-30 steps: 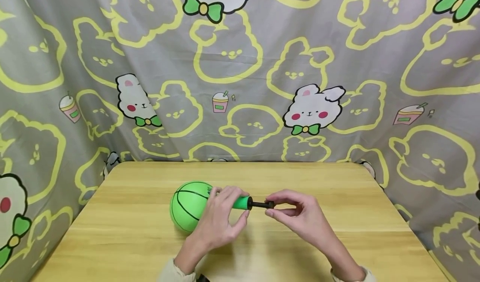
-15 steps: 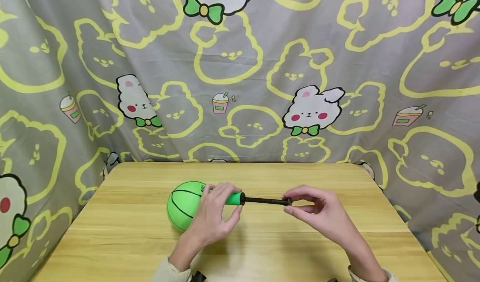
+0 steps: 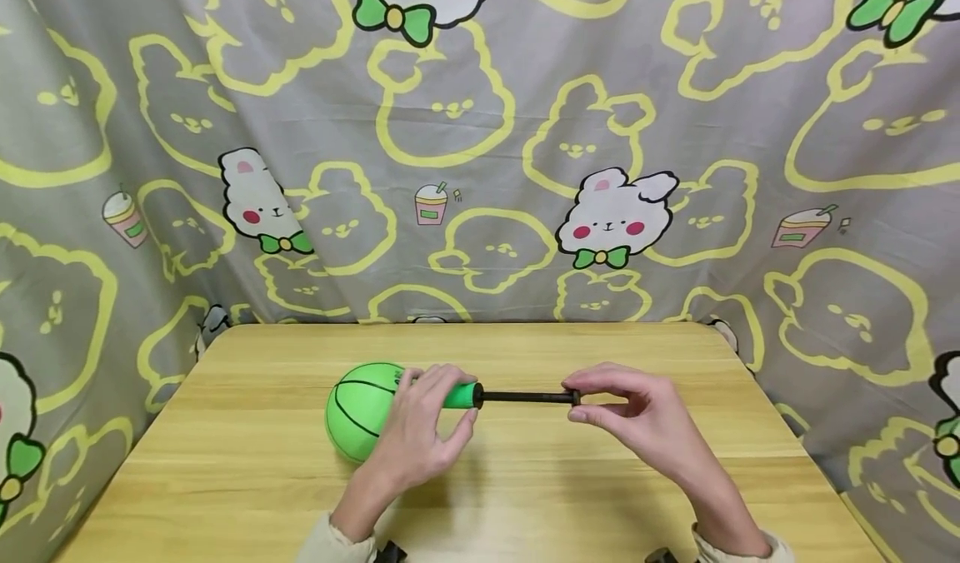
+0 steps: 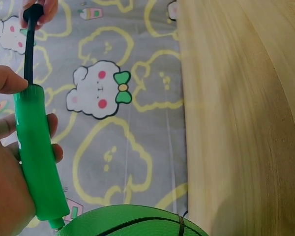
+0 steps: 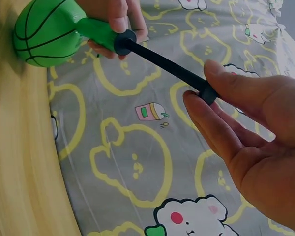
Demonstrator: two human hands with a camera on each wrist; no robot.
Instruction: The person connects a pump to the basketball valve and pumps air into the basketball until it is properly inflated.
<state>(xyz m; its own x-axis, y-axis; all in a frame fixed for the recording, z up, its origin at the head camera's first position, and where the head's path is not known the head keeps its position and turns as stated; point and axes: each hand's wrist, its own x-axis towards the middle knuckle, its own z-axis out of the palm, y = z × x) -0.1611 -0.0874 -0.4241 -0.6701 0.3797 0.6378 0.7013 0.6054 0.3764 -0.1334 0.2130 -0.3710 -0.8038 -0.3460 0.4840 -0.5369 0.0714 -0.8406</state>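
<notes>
A green ball with black basketball lines (image 3: 358, 413) is on the table, left of centre in the head view. My left hand (image 3: 420, 425) grips the green barrel of a hand pump (image 4: 37, 152), its fingers wrapped around the tube. The pump's nozzle end meets the ball in both wrist views. A long black rod (image 5: 164, 64) extends from the barrel's other end toward the right. My right hand (image 3: 637, 413) pinches the black end knob (image 5: 207, 92) of that rod between thumb and fingers. Part of the ball is hidden behind my left hand in the head view.
The light wooden table (image 3: 600, 496) lies under both hands, its far edge close to a grey curtain (image 3: 480, 113) printed with yellow outlines and white rabbits. Small dark objects (image 3: 392, 552) show near the cuffs at the bottom edge.
Over the second my right hand has drawn the rod out to the right, mostly in the first half. Ball, barrel and left hand have shifted slightly left in view.
</notes>
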